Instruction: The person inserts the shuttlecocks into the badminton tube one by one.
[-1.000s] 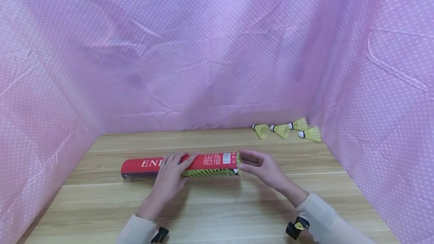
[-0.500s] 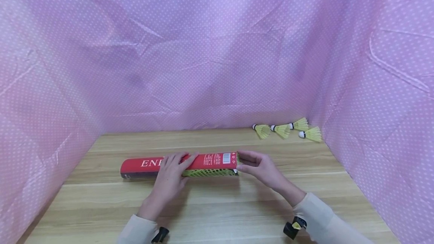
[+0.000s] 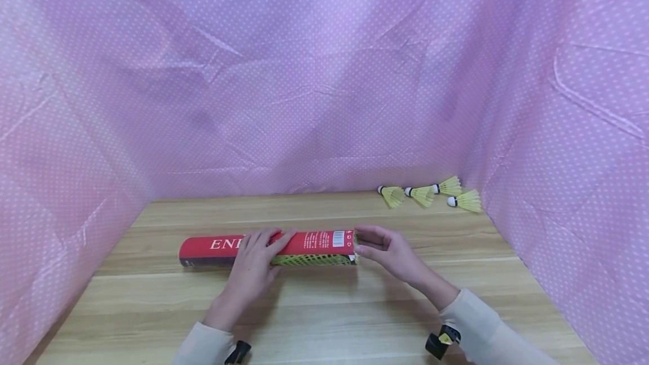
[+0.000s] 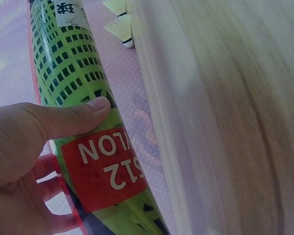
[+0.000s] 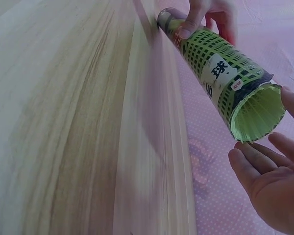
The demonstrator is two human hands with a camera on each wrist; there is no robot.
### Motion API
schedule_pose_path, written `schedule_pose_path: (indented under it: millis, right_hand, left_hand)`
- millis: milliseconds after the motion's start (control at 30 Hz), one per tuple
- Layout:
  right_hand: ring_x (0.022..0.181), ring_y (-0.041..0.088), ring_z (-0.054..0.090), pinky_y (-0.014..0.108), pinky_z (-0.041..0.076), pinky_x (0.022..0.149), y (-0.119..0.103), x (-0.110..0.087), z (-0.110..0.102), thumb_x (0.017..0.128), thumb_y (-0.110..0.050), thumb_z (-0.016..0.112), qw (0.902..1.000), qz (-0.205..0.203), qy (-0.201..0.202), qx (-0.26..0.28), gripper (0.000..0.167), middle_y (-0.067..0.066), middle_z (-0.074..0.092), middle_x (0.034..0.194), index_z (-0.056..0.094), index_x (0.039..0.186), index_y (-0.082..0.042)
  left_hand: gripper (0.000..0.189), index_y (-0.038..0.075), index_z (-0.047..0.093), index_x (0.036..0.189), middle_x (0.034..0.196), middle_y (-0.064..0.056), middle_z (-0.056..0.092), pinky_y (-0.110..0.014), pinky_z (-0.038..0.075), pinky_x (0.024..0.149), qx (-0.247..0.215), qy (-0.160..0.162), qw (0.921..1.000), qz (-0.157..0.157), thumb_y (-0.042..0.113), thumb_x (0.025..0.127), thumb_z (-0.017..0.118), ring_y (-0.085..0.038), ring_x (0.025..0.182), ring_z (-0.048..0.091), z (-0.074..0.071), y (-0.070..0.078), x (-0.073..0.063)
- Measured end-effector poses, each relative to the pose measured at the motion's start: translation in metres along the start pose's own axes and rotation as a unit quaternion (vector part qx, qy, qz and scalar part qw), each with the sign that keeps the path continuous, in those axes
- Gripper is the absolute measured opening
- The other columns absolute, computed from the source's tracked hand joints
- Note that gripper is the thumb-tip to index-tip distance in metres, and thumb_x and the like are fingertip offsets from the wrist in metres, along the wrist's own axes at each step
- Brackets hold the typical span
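Observation:
A red and black shuttlecock tube [image 3: 316, 241] with a clear green-showing side lies lengthwise across the view. My left hand [image 3: 253, 263] grips it around the middle, and in the left wrist view the thumb presses along the clear side [image 4: 71, 73]. Inside the tube's right end sits a yellow-green shuttlecock [image 5: 257, 117], its skirt facing out, about level with the rim. My right hand [image 3: 390, 252] is at that end, fingers extended; in the right wrist view the thumb [image 5: 293, 104] is by one side of the rim and the fingertips are just below the other.
Several yellow shuttlecocks with white corks [image 3: 418, 196] lie at the table's back right corner. The wooden table [image 3: 324, 320] is bordered by pink dotted cloth [image 3: 314, 100] at the back and both sides.
The skirt that stuck out of the tube's right end has gone further in as the right hand moved slightly left. The left hand keeps its grip on the tube.

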State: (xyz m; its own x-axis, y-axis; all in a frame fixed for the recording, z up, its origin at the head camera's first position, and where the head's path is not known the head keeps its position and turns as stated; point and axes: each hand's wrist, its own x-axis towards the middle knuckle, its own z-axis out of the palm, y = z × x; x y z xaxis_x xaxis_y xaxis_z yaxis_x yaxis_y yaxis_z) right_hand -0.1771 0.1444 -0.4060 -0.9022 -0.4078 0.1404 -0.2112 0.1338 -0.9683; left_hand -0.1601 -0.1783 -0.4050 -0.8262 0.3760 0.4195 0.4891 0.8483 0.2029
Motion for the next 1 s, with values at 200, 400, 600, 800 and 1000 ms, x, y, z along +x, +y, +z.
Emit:
schedule_pose_path:
  millis: [200,400,600,800,1000]
  right_hand:
    - [0.127,0.038,0.055,0.031,0.052,0.097,0.0018,-0.0005,-0.0013,0.096,-0.018,0.070,1.0000,-0.003,0.007,0.003,0.054,0.025,0.055,0.139,0.051,0.141,0.004]
    - [0.126,0.037,0.056,0.031,0.052,0.096,0.0018,-0.0016,-0.0019,0.095,-0.020,0.071,0.9999,0.000,0.010,0.002,0.054,0.024,0.056,0.139,0.053,0.141,0.004]
    - [0.126,0.034,0.057,0.031,0.052,0.096,0.0001,-0.0026,-0.0020,0.094,-0.022,0.073,0.9997,0.013,0.021,0.002,0.054,0.020,0.056,0.141,0.056,0.140,-0.001]
    - [0.126,0.033,0.058,0.031,0.052,0.095,-0.0020,-0.0032,-0.0015,0.093,-0.023,0.074,0.9994,0.016,0.029,0.003,0.055,0.019,0.056,0.141,0.056,0.140,-0.001]
    - [0.124,0.031,0.059,0.030,0.053,0.095,-0.0020,-0.0014,0.0004,0.093,-0.023,0.074,0.9989,0.014,0.044,0.001,0.055,0.018,0.057,0.141,0.056,0.140,-0.002]
  left_hand:
    - [0.092,0.027,0.054,0.147,0.137,-0.012,0.055,-0.059,0.029,0.112,0.006,-0.003,1.0000,-0.002,0.007,0.067,0.093,-0.034,0.125,0.049,0.0002,0.0005,0.0010]
    - [0.092,0.027,0.055,0.147,0.135,-0.013,0.056,-0.059,0.031,0.111,0.004,0.002,1.0000,0.005,0.005,0.066,0.093,-0.034,0.123,0.049,0.0016,0.0007,0.0008]
    - [0.092,0.027,0.055,0.147,0.135,-0.014,0.057,-0.060,0.031,0.111,0.003,0.004,1.0000,0.005,0.006,0.066,0.093,-0.034,0.123,0.049,0.0021,0.0018,0.0021]
    - [0.093,0.027,0.054,0.147,0.136,-0.013,0.056,-0.060,0.029,0.112,0.010,0.005,0.9999,0.002,0.007,0.066,0.094,-0.035,0.124,0.050,0.0017,0.0030,0.0033]
    - [0.093,0.026,0.054,0.147,0.135,-0.014,0.057,-0.061,0.031,0.110,0.011,0.007,0.9999,0.006,0.007,0.066,0.094,-0.036,0.125,0.050,0.0006,0.0035,0.0043]
